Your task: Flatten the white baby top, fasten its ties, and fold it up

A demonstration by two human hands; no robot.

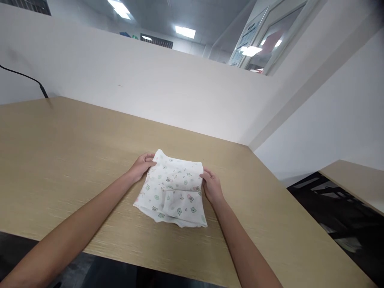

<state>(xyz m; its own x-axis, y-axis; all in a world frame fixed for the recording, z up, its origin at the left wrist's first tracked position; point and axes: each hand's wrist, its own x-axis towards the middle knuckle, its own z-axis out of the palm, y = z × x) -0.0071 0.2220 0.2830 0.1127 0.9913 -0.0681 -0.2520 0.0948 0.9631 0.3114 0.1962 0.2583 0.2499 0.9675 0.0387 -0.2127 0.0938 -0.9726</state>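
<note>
A white cloth (175,176) printed with small green and pink figures spreads over the near middle of the table. Its upper part looks smooth, while a fold or pocket-like layer crosses the lower half, and the lower edge is wavy. My left hand (141,166) pinches the upper left side, thumb on top and the other fingers partly hidden behind the fabric. On the opposite side, my right hand (212,185) grips the edge between thumb and fingers. I cannot tell whether the cloth is a garment.
The wooden table (90,136) reaches back to a low white wall (168,88). A black cable (27,76) comes down at the far left. Beyond the table's right edge is a dark gap with another wooden surface (357,184) beside it.
</note>
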